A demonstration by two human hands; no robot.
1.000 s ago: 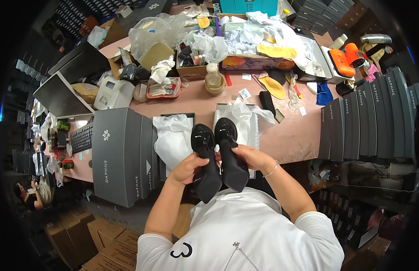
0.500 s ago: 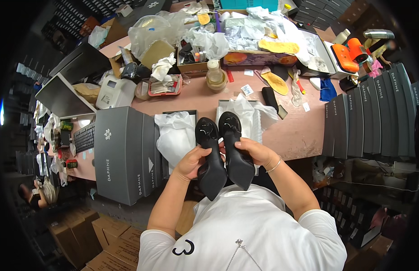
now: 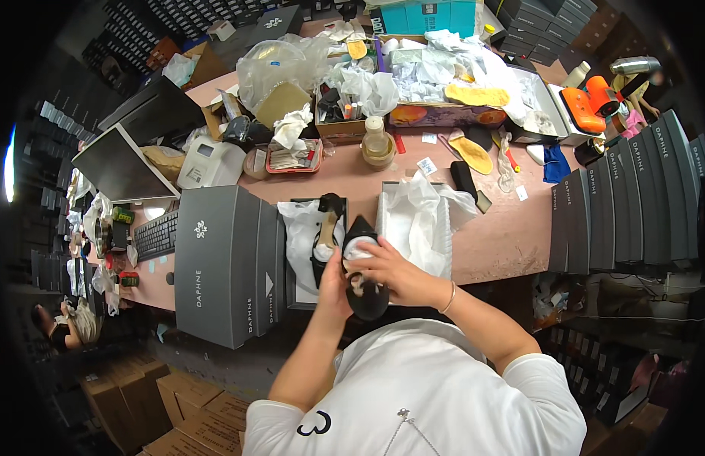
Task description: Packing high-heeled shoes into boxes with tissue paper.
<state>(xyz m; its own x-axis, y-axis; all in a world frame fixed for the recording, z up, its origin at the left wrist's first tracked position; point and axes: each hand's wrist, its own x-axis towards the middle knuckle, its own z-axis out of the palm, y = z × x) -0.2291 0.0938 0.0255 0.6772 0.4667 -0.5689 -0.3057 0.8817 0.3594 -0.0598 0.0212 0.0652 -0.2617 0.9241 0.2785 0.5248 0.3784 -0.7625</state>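
Note:
A black high-heeled shoe (image 3: 367,299) is between my hands above the table's front edge, a white patch (image 3: 358,248) showing in its opening. My left hand (image 3: 334,294) grips it from the left side. Across its opening lie the bent fingers of my right hand (image 3: 402,273), which hold it from the right. A second black shoe (image 3: 329,222) with a beige inside is just left of it, over a box lined with white tissue paper (image 3: 297,232). My left fingertips are close to this shoe; whether they touch it is hidden.
An open shoebox (image 3: 413,216) with tissue stands right of the shoes. Grey shoeboxes (image 3: 223,266) stand at left, with more in a row (image 3: 618,201) at right. Behind are a glass bottle (image 3: 377,144), a yellow insole (image 3: 471,154), a label printer (image 3: 210,163) and cartons full of paper (image 3: 443,114).
The shoes, held side by side with soles up, have been turned over and parted. The left one is now over the left box. My right hand has moved onto the other shoe's opening.

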